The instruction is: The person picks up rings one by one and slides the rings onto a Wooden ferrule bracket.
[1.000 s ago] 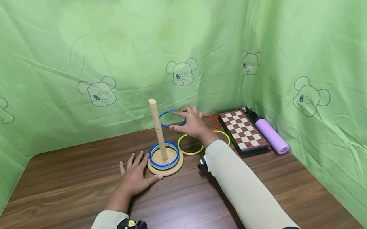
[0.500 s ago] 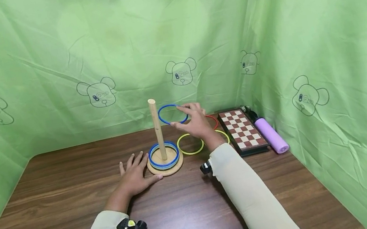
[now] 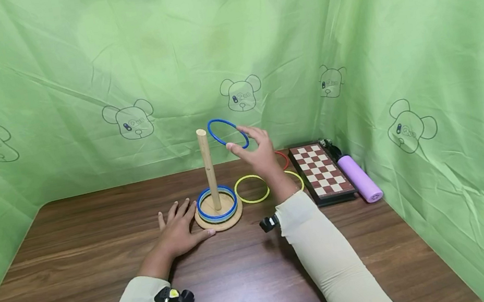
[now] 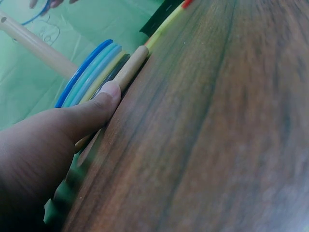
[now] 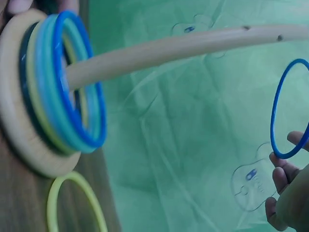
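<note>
My right hand (image 3: 262, 154) pinches a blue ring (image 5: 273, 121) between thumb and fingers, holding it tilted in the air. The ring is right of the top of an upright wooden peg (image 3: 209, 169), not around it. Stacked around the peg's foot are several rings (image 5: 46, 92) in blue, light blue, yellow and black, lying on a round wooden base (image 3: 221, 226). My left hand (image 3: 181, 233) rests on the table at the base's left side, fingers spread. In the left wrist view its thumb (image 4: 104, 99) lies against the base's edge.
Right of the base lie a yellow ring (image 3: 254, 202), another yellow ring (image 3: 301, 184) and a red ring (image 3: 285, 157), partly hidden by the right arm. A folded chessboard (image 3: 321, 170) and a purple cylinder (image 3: 360, 179) stand farther right. Green curtains (image 3: 160, 53) close off the back and sides.
My right hand has lifted the blue ring from low behind the peg to about the height of the peg's top, and the ring now tilts more. The left hand has stayed in place.
</note>
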A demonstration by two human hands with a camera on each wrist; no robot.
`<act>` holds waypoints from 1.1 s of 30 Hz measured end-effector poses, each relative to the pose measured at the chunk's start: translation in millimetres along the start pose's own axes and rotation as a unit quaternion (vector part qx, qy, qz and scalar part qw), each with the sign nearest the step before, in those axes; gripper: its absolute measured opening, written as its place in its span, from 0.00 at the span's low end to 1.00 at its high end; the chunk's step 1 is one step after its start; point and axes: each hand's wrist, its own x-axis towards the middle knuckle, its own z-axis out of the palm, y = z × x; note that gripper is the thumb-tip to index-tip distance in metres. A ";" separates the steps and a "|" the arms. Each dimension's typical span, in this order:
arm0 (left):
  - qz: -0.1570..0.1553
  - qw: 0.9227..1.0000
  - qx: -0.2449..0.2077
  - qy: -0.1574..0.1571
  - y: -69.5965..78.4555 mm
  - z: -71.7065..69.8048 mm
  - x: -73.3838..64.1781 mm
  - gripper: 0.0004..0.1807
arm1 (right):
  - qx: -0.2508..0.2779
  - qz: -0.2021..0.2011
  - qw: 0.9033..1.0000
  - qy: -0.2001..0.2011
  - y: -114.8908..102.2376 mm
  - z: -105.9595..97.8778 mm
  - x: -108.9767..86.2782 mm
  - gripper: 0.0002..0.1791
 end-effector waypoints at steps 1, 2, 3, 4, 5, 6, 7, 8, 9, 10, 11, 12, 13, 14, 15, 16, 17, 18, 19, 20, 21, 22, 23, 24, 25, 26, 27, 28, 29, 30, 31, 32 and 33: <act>0.000 1.000 0.000 0.000 -0.2 -0.5 0.4 0.65 | 0.007 -0.001 1.000 0.004 -3.7 0.2 0.5 0.38; 0.000 1.000 0.000 -0.001 -0.6 -0.9 0.7 0.65 | 0.014 -0.004 1.000 0.007 -7.6 0.4 1.0 0.37; 0.001 1.000 0.000 -0.001 -0.8 -1.3 1.1 0.65 | 0.021 -0.009 1.000 0.010 -11.3 0.6 1.7 0.38; 0.001 1.000 0.001 0.000 -0.9 -1.1 1.2 0.65 | 0.026 -0.017 0.999 0.013 -14.9 0.5 2.1 0.38; 0.002 1.000 0.001 0.000 -0.9 -0.9 1.3 0.65 | 0.031 -0.025 0.999 0.015 -18.3 0.2 2.4 0.38; 0.002 1.000 0.000 0.000 -1.0 -0.6 1.3 0.65 | 0.032 -0.033 0.999 0.016 -21.3 0.0 3.0 0.38; 0.001 1.000 0.000 0.000 -1.2 -0.4 1.3 0.65 | 0.033 -0.041 0.998 0.016 -24.3 -0.2 3.4 0.38; 0.002 1.000 0.000 0.001 -1.1 -0.3 1.3 0.65 | 0.033 -0.049 0.998 0.015 -27.7 -0.8 3.7 0.37; 0.002 1.000 0.000 0.001 -0.7 -0.3 1.3 0.65 | 0.031 -0.058 0.998 0.013 -30.7 -1.4 4.2 0.37; 0.002 1.000 0.000 0.000 -0.5 -0.2 1.3 0.65 | 0.031 -0.066 0.997 0.011 -33.2 -1.8 4.9 0.36; 0.002 1.000 -0.001 0.000 -0.1 -0.2 1.3 0.65 | 0.030 -0.073 0.997 0.009 -35.9 -2.3 5.3 0.36; 0.002 1.000 -0.001 0.000 0.2 -0.1 1.3 0.65 | 0.028 -0.080 0.996 0.006 -39.1 -2.7 5.5 0.36; 0.002 1.000 0.000 0.000 0.4 -0.2 1.2 0.65 | 0.027 -0.087 0.996 0.000 -42.5 -2.8 5.5 0.36; 0.002 1.000 -0.001 0.000 0.6 -0.2 1.3 0.65 | 0.023 -0.094 0.995 -0.005 -45.6 -2.8 5.4 0.36; 0.002 1.000 -0.001 0.000 0.6 -0.2 1.1 0.65 | 0.018 -0.103 0.994 -0.011 -48.2 -2.5 5.3 0.36; 0.002 1.000 -0.001 0.000 0.6 -0.2 1.0 0.65 | 0.013 -0.112 0.993 -0.016 -50.5 -2.0 4.9 0.36; 0.002 1.000 -0.002 0.000 0.5 -0.3 0.8 0.65 | 0.005 -0.122 0.992 -0.021 -52.6 -1.3 4.1 0.36; 0.001 1.000 -0.002 0.001 0.4 -0.3 0.6 0.65 | -0.006 -0.131 0.991 -0.025 -54.0 -0.3 3.3 0.37; 0.002 1.000 -0.003 0.001 0.2 -0.3 0.3 0.64 | -0.016 -0.139 0.990 -0.029 -54.6 0.8 2.1 0.37; 0.002 1.000 -0.004 0.000 0.2 -0.3 0.0 0.64 | -0.026 -0.145 0.989 -0.032 -54.6 2.1 0.7 0.37; 0.002 1.000 -0.004 -0.001 0.1 -0.2 -0.3 0.64 | -0.036 -0.151 0.987 -0.034 -53.5 3.6 -0.8 0.38; 0.002 1.000 -0.005 -0.002 0.2 -0.2 -0.6 0.64 | -0.047 -0.154 0.986 -0.036 -51.9 5.2 -2.5 0.38; 0.001 1.000 -0.006 -0.004 0.3 -0.1 -0.9 0.64 | -0.057 -0.154 0.986 -0.038 -49.6 6.9 -4.8 0.38; 0.001 1.000 -0.006 -0.006 0.1 -0.1 -1.1 0.64 | -0.064 -0.152 0.985 -0.041 -46.9 8.4 -7.4 0.39; 0.001 1.000 -0.007 -0.007 -0.1 -0.2 -1.4 0.64 | -0.070 -0.150 0.985 -0.044 -43.8 10.0 -10.1 0.39; 0.000 1.000 -0.007 -0.009 -0.2 -0.2 -1.4 0.65 | -0.076 -0.147 0.985 -0.049 -40.4 11.4 -12.9 0.39; -0.001 1.000 -0.007 -0.011 -0.5 -0.3 -1.5 0.65 | -0.083 -0.145 0.985 -0.052 -36.8 12.8 -15.8 0.39; 0.000 1.000 -0.006 -0.012 -0.8 -0.4 -1.1 0.65 | -0.087 -0.142 0.984 -0.056 -33.8 13.9 -18.8 0.40; 0.001 1.000 -0.006 -0.011 -1.2 -0.6 -0.8 0.65 | -0.091 -0.139 0.984 -0.060 -30.9 14.8 -21.9 0.40; 0.001 1.000 -0.005 -0.010 -1.5 -0.6 0.0 0.65 | -0.094 -0.137 0.984 -0.063 -28.4 15.4 -24.7 0.40; 0.002 1.000 -0.003 -0.009 -1.7 -0.8 0.6 0.65 | -0.097 -0.135 0.984 -0.067 -26.1 16.0 -27.3 0.40; 0.002 1.000 -0.002 -0.008 -1.8 -0.9 1.3 0.65 | -0.101 -0.134 0.983 -0.070 -23.9 16.6 -29.8 0.40; 0.002 1.000 -0.001 -0.008 -1.9 -1.2 1.8 0.65 | -0.106 -0.133 0.983 -0.072 -21.4 17.1 -31.9 0.40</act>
